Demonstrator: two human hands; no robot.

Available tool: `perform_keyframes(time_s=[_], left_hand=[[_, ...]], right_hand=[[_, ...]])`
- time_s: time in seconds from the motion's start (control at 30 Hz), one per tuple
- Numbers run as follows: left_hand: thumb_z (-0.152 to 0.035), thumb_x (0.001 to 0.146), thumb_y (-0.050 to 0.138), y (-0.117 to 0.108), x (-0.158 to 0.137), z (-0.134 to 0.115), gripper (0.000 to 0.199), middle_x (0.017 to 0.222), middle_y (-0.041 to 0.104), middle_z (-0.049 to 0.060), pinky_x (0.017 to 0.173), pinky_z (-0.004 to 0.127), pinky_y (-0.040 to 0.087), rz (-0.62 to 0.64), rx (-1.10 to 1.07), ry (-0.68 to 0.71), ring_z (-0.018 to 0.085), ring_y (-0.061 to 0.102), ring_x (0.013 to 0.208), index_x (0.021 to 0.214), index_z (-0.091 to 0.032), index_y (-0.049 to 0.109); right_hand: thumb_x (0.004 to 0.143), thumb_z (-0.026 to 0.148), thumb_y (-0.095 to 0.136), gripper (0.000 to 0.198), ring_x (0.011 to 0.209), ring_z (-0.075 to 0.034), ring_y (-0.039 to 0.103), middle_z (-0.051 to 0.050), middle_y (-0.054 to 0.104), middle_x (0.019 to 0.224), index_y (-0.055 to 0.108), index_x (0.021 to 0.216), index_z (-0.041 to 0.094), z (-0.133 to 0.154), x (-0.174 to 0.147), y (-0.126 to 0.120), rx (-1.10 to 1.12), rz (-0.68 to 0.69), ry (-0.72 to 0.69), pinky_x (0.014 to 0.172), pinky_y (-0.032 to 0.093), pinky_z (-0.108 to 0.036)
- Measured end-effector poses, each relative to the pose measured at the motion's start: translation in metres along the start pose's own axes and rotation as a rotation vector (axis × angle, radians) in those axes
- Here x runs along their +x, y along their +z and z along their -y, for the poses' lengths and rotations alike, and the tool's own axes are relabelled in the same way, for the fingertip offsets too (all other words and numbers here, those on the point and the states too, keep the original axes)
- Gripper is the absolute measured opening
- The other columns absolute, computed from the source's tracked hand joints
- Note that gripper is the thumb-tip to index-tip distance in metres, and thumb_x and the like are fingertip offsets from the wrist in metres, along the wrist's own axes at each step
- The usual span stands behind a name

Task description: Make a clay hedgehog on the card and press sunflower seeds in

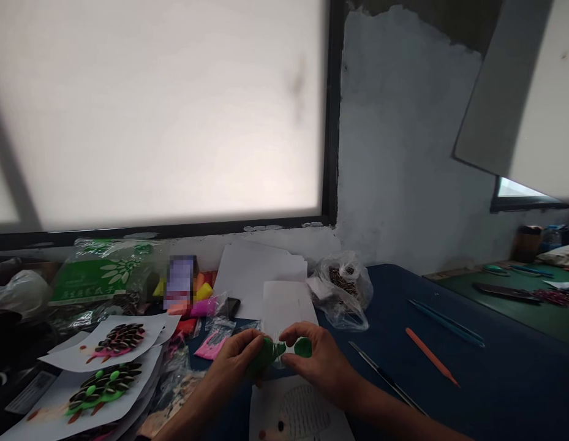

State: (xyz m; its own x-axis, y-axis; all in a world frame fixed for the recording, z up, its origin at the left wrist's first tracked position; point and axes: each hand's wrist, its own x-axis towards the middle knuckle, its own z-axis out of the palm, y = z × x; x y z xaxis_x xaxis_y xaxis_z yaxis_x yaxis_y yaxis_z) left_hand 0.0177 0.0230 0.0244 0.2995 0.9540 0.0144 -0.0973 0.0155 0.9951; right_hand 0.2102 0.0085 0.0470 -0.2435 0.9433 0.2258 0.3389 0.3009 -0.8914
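Green modelling clay (264, 354), seemingly in a clear wrapper, is pinched between the thumb and fingers of my left hand (238, 352). My right hand (320, 358) is close beside it, thumb and fingers curled around a smaller green clay lump (303, 347). Between the two hands a little more green shows at the wrapper's edge. Below them lies a white sheet with a hedgehog drawing (307, 410), its nose brown and its eye black. A blank white paper (288, 303) lies just behind my hands.
Hedgehog pictures with seed spines (107, 389) are stacked at left. Colourful clay packets (215, 343) lie behind them. A plastic bag of seeds (343, 282) stands at the back. To the right are a craft knife (385, 376), an orange tool (431, 356) and blue tweezers (444, 321).
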Motion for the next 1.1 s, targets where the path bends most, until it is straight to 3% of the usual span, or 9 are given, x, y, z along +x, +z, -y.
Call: perform_keyframes(time_s=[0.1, 0.23, 0.4, 0.5, 0.63, 0.73, 0.87, 1.1], left_hand=[[-0.064, 0.066, 0.078, -0.002, 0.000, 0.002, 0.054, 0.069, 0.061, -0.002, 0.053, 0.025, 0.047, 0.007, -0.021, -0.020, 0.014, 0.059, 0.057, 0.089, -0.016, 0.065], [-0.058, 0.068, 0.079, -0.002, 0.001, 0.004, 0.056, 0.076, 0.063, -0.001, 0.056, 0.027, 0.050, -0.030, -0.051, -0.023, 0.017, 0.063, 0.064, 0.104, -0.018, 0.066], [-0.063, 0.059, 0.082, 0.000, 0.008, 0.014, 0.062, 0.073, 0.065, 0.002, 0.049, 0.026, 0.048, -0.013, -0.009, 0.000, 0.016, 0.061, 0.056, 0.095, -0.014, 0.067], [-0.066, 0.055, 0.083, 0.001, 0.011, 0.021, 0.068, 0.071, 0.065, 0.001, 0.047, 0.025, 0.048, -0.031, -0.018, 0.007, 0.015, 0.061, 0.054, 0.096, -0.014, 0.065], [-0.069, 0.052, 0.083, 0.002, 0.012, 0.022, 0.071, 0.065, 0.065, 0.000, 0.043, 0.022, 0.045, -0.036, -0.023, -0.009, 0.015, 0.061, 0.050, 0.093, -0.015, 0.063], [-0.068, 0.054, 0.082, 0.003, 0.009, 0.014, 0.066, 0.059, 0.064, 0.000, 0.039, 0.021, 0.042, 0.012, 0.015, -0.024, 0.016, 0.061, 0.047, 0.087, -0.014, 0.063], [-0.065, 0.063, 0.080, 0.006, 0.004, 0.004, 0.058, 0.059, 0.065, 0.002, 0.045, 0.023, 0.046, 0.044, 0.050, -0.020, 0.017, 0.065, 0.052, 0.085, -0.014, 0.064], [-0.067, 0.045, 0.087, 0.005, 0.011, 0.013, 0.072, 0.070, 0.070, 0.005, 0.054, 0.027, 0.050, -0.003, -0.042, -0.064, 0.018, 0.066, 0.057, 0.089, -0.013, 0.070]], right_hand=[[0.076, 0.017, 0.067, 0.030, 0.097, -0.024, 0.063, -0.007, 0.069, 0.101, 0.073, 0.104, 0.019, -0.003, 0.001, 0.000, 0.013, 0.005, 0.012, 0.084, 0.047, -0.033], [0.075, 0.017, 0.064, 0.018, 0.061, -0.015, 0.059, -0.005, 0.069, 0.083, 0.075, 0.090, 0.015, -0.004, 0.004, 0.002, 0.082, 0.065, 0.048, 0.056, 0.046, -0.025], [0.073, 0.011, 0.061, 0.022, 0.046, -0.009, 0.047, 0.002, 0.062, 0.063, 0.076, 0.088, 0.016, -0.004, 0.006, 0.004, 0.133, 0.124, 0.031, 0.045, 0.036, -0.019], [0.072, 0.009, 0.062, 0.021, 0.049, -0.009, 0.048, 0.001, 0.064, 0.062, 0.078, 0.083, 0.017, -0.003, 0.004, 0.006, 0.131, 0.142, 0.001, 0.047, 0.036, -0.019], [0.074, 0.012, 0.065, 0.015, 0.065, -0.016, 0.062, -0.003, 0.072, 0.074, 0.078, 0.081, 0.018, 0.001, -0.001, 0.008, 0.111, 0.100, -0.062, 0.059, 0.046, -0.022], [0.078, 0.017, 0.066, 0.010, 0.074, -0.019, 0.068, -0.004, 0.073, 0.076, 0.076, 0.080, 0.018, 0.005, -0.003, 0.006, 0.102, 0.133, -0.098, 0.068, 0.049, -0.026], [0.081, 0.015, 0.062, 0.012, 0.071, -0.020, 0.068, -0.004, 0.073, 0.075, 0.073, 0.078, 0.017, 0.004, -0.002, 0.001, -0.045, 0.148, -0.122, 0.063, 0.048, -0.025], [0.079, 0.010, 0.067, 0.016, 0.082, -0.020, 0.067, -0.003, 0.074, 0.086, 0.077, 0.084, 0.021, 0.005, 0.000, -0.003, -0.259, 0.110, -0.251, 0.071, 0.046, -0.025]])
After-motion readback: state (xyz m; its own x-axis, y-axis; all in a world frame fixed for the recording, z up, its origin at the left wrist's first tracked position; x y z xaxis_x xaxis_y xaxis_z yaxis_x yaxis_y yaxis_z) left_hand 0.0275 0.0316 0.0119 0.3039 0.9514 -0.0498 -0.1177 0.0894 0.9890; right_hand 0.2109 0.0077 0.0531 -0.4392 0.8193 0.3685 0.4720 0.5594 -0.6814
